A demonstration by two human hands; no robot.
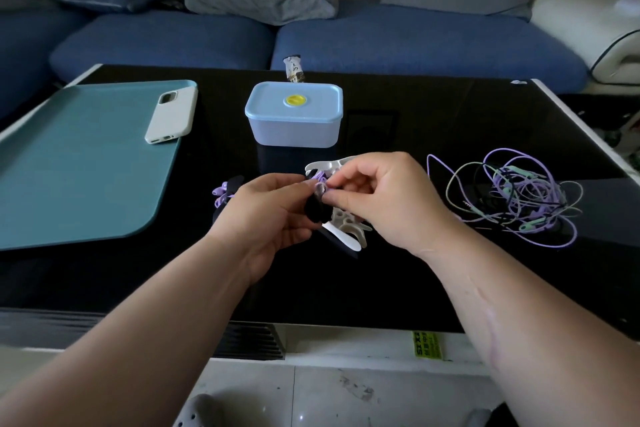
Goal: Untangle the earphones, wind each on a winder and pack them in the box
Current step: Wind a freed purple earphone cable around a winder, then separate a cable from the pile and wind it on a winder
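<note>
Earphones, purple, mint, black cords tangled

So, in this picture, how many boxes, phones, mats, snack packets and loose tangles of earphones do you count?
Lidded box: 1
Phone: 1
Teal mat: 1
Snack packet: 1
Earphone tangle: 1
Total: 5

Your tangled earphones, purple, mint and black cords, lie loose near the table's right edge. The pale blue box, lid on, stands toward the far edge. White winders lie heaped mid-table; you hold a black winder against a purple earbud.
</note>
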